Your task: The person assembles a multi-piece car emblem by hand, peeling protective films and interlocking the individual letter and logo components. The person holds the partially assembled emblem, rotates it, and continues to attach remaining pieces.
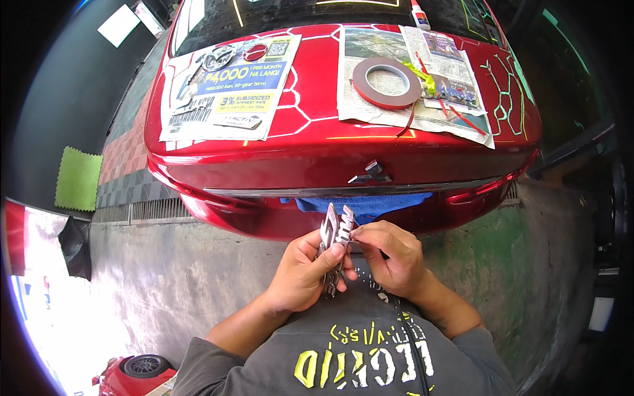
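Close to my chest, below the car's rear edge, my left hand (300, 274) is closed around a chrome car lettering emblem (330, 228). Its thumb presses across the front of the piece, and the letters stand nearly upright. My right hand (399, 257) pinches with thumb and forefinger at the emblem's upper right edge. What lies between those fingertips is too small to make out. Beyond my hands, a blue cloth (356, 203) hangs over the bumper of the red car (264, 165). A three-part chrome badge (371, 173) sits on the trunk lid above the cloth.
Newspaper (284, 56) on the left of the trunk bears several emblem pieces. On the right newspaper (353, 43) rest a tape roll (360, 84), a yellow-green tool (428, 84) and red strips (462, 117). A small glue bottle (419, 16) stands behind. Green cloth (78, 179) hangs left.
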A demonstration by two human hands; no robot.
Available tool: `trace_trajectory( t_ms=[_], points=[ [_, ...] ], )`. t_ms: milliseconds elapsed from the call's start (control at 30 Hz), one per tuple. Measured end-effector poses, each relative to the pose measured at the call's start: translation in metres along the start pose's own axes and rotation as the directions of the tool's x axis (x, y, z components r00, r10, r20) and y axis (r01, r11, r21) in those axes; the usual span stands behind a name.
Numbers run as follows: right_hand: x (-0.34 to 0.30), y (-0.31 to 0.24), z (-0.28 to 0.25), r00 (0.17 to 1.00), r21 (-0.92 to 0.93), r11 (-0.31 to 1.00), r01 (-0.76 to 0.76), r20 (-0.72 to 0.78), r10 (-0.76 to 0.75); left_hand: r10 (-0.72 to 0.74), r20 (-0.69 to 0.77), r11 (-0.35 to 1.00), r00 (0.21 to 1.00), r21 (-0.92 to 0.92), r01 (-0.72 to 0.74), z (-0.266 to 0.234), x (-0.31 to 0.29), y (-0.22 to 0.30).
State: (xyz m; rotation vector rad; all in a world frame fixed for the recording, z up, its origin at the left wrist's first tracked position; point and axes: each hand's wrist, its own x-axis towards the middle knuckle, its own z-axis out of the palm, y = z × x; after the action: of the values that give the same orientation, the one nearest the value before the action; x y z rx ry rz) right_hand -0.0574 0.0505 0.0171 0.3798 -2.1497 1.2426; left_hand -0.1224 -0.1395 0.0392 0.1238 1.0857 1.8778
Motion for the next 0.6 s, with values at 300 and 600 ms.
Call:
trace_trajectory(
  t_ms=[300, 600],
  points=[
    [0.0025, 0.0034, 0.0032, 1.0, 0.012, 1.0, -0.027, 0.011, 0.027, 0.0, -0.001, 1.0, 1.0, 0.016, 0.0, -0.0024, 0.0034, 0.0038],
    [0.0056, 0.0058, 0.0003, 1.0, 0.018, 1.0, -0.02, 0.005, 0.02, -0.015, 0.005, 1.0, 1.0, 0.001, 0.015, -0.0014, 0.0072, 0.007]
  ],
)
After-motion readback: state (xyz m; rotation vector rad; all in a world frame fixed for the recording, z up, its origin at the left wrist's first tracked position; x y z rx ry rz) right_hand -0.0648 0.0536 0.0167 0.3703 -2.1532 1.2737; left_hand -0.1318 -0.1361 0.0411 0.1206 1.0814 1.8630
